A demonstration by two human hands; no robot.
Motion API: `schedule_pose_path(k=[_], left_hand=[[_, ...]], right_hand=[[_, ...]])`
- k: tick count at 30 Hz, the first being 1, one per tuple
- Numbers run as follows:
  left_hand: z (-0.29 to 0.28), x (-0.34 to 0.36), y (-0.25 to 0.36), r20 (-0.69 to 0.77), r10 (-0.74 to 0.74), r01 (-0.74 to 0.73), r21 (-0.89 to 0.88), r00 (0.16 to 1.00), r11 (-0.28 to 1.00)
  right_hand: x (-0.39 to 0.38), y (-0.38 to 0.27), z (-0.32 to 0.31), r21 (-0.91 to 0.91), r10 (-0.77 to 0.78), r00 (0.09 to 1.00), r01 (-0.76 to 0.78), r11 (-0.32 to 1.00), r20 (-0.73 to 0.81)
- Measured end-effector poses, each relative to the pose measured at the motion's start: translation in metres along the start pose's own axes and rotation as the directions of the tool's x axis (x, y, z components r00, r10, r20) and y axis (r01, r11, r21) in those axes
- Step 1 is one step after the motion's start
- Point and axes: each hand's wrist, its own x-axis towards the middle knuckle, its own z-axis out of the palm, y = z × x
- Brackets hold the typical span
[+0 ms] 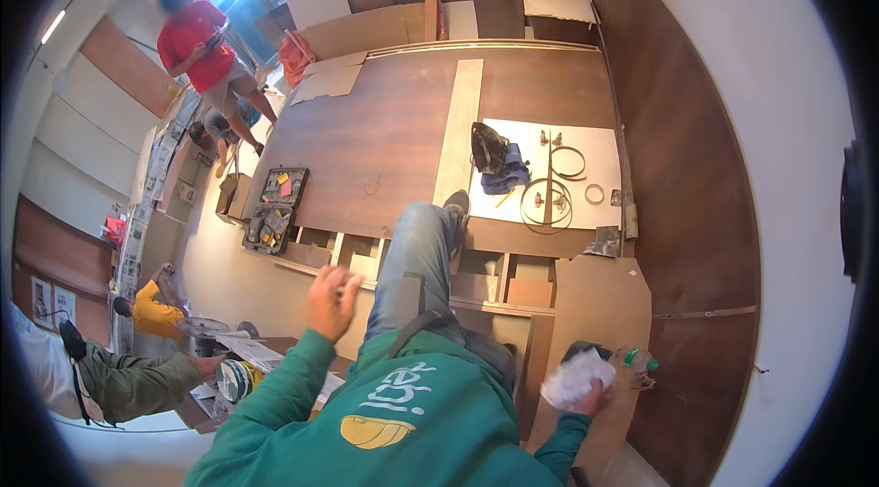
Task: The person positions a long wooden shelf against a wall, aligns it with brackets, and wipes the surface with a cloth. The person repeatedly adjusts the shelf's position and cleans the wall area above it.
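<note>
My left hand (331, 304) is raised beside my jeans-clad left leg, fingers loosely bent and apart, holding nothing. My right hand (597, 394) grips a crumpled white paper-like bundle (569, 379) over a cardboard sheet (600, 299), close to a clear bottle (634, 361) with a green cap. A dark object (586, 350), too hidden to name, lies just behind the bundle. My foot (456, 205) rests on a pale strip (458, 121) across the brown wooden platform, near a white board (586, 144) bearing a dark bag (490, 150), blue cloth and coiled bands.
An open tool case (273, 211) lies at the platform's left. Co-workers stand or crouch along the left: one in red (197, 52), one in yellow (156, 311), one in olive trousers (137, 382) beside a bucket (236, 382). A brown panelled wall (696, 212) bounds the right.
</note>
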Motion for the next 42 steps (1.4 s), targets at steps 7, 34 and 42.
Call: schedule_pose_path(k=[7,34,42], left_hand=[[0.036,0.034,0.151,0.389,0.504,-0.312,-0.459,0.771,0.832],[0.073,0.147,0.113,0.333,0.361,0.032,-0.773,0.871,0.634],[0.065,0.189,-0.017,0.104,-0.215,0.231,-0.632,0.971,0.74]], right_hand=[[-0.141,-0.174,0.206,0.138,-0.092,0.696,-0.01,0.99,0.712],[-0.173,-0.199,0.342,0.32,-0.181,0.369,-0.361,0.876,0.912],[-0.131,-0.214,0.397,0.319,-0.079,0.437,-0.508,0.8,0.896]])
